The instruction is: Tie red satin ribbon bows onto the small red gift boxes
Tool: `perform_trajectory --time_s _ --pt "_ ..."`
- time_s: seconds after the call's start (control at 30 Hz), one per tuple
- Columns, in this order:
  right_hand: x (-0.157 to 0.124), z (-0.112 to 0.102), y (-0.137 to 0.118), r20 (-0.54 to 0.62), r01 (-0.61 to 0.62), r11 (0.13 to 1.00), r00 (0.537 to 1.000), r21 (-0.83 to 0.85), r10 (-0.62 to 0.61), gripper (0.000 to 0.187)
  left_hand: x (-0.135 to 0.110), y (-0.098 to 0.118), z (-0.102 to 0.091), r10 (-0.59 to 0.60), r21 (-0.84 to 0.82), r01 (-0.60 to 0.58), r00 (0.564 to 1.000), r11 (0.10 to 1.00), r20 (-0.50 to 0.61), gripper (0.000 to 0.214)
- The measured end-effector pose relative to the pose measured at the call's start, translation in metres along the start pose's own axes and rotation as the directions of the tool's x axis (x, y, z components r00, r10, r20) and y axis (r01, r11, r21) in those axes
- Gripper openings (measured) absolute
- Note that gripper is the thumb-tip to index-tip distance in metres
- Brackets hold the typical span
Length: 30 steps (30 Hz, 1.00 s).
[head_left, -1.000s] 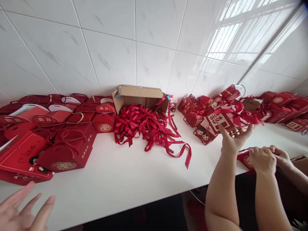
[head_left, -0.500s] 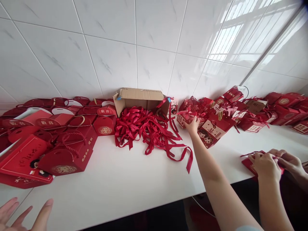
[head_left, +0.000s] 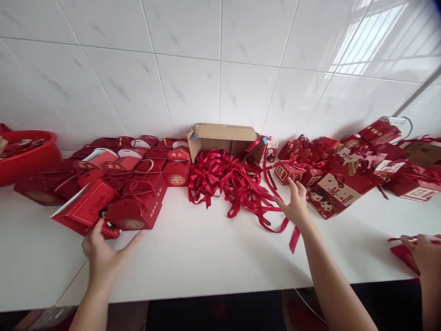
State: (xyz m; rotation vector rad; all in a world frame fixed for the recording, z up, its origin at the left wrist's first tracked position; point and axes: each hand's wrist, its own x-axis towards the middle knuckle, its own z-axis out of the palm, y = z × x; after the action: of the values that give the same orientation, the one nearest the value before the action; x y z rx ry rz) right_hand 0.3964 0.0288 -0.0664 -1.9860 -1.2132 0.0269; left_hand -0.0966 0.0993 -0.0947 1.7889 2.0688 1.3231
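My left hand (head_left: 103, 255) is at the front left of the table, thumb and fingers spread. Its fingertips reach the lower edge of a tilted red gift box (head_left: 91, 207) with a cartoon figure; I cannot tell whether they press on it. Beside that box stands another red gift box (head_left: 136, 209) with a twisted cord handle. My right hand (head_left: 296, 202) is open and holds nothing, just in front of a small gift box (head_left: 284, 174) tied with ribbon. To its left, a heap of red ribbons (head_left: 227, 179) spills from a cardboard box (head_left: 223, 133).
More red boxes crowd the wall on both sides. A red basin (head_left: 51, 151) stands at the far left. A larger box (head_left: 330, 195) with cartoon faces lies right of my right hand. At the right edge, another person's hand (head_left: 427, 253) rests on a red box (head_left: 404, 257).
My right hand has come away from the small ribboned box and drawn back toward me. My left hand has moved forward to the tilted box. The view has shifted left, revealing the basin.
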Motion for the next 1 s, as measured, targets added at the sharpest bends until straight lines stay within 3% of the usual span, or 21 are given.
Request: perform_trajectory --time_s 0.07,0.13,0.2,0.27,0.37,0.47,0.6,0.67,0.73,0.8,0.83,0.9,1.0 --pt "-0.023 -0.007 -0.012 0.077 0.128 0.99 0.988 0.057 -0.132 0.064 0.003 0.016 0.006 -0.097 -0.007 0.096 0.994 0.995 -0.056 0.107" --pt "-0.047 -0.007 -0.019 0.261 0.224 0.967 0.933 0.122 -0.249 0.045 0.004 0.025 0.011 -0.141 -0.005 0.141 0.986 0.99 -0.086 0.11" --pt "-0.07 0.002 -0.019 0.429 0.275 0.953 0.852 0.124 -0.302 0.034 0.003 0.032 0.013 -0.144 0.021 0.147 0.984 0.989 -0.108 0.106" --pt "-0.088 0.016 -0.012 0.481 0.297 0.952 0.826 0.069 -0.292 0.033 0.002 0.036 0.011 -0.122 0.049 0.129 0.985 0.99 -0.125 0.099" --pt "-0.104 0.037 0.002 0.43 0.276 0.961 0.867 0.006 -0.252 0.038 -0.003 0.036 0.005 -0.071 0.083 0.083 0.988 0.993 -0.133 0.092" --pt "-0.111 0.044 0.008 0.38 0.248 0.968 0.893 0.03 -0.241 0.036 -0.017 0.03 -0.003 0.011 0.106 0.002 0.992 0.994 -0.122 0.093" --pt "-0.122 0.037 0.0 0.235 0.241 0.971 0.943 -0.003 -0.234 0.031 -0.054 0.026 -0.009 0.201 -0.064 -0.196 0.976 0.978 0.087 0.092" --pt "-0.13 0.035 -0.006 0.17 0.231 0.973 0.958 0.018 -0.231 0.03 -0.074 0.03 -0.009 0.315 -0.185 -0.274 0.916 0.944 0.249 0.09" --pt "-0.139 0.035 -0.01 0.157 0.209 0.976 0.964 0.065 -0.217 0.03 -0.088 0.034 -0.005 0.394 -0.299 -0.289 0.829 0.91 0.397 0.095" --pt "-0.148 0.039 -0.013 0.158 0.168 0.983 0.971 0.078 -0.179 0.03 -0.092 0.038 0.002 0.46 -0.41 -0.276 0.754 0.869 0.469 0.102" --pt "-0.152 0.042 -0.014 0.155 0.15 0.986 0.975 0.073 -0.16 0.03 -0.091 0.04 0.007 0.49 -0.457 -0.273 0.736 0.847 0.468 0.103" --pt "-0.159 0.046 -0.016 0.154 0.131 0.988 0.978 0.08 -0.142 0.028 -0.082 0.042 0.018 0.517 -0.508 -0.28 0.747 0.815 0.418 0.102" --pt "-0.164 0.048 -0.02 0.179 0.124 0.98 0.972 0.156 -0.151 0.026 -0.065 0.05 0.033 0.479 -0.495 -0.272 0.803 0.825 0.356 0.1"
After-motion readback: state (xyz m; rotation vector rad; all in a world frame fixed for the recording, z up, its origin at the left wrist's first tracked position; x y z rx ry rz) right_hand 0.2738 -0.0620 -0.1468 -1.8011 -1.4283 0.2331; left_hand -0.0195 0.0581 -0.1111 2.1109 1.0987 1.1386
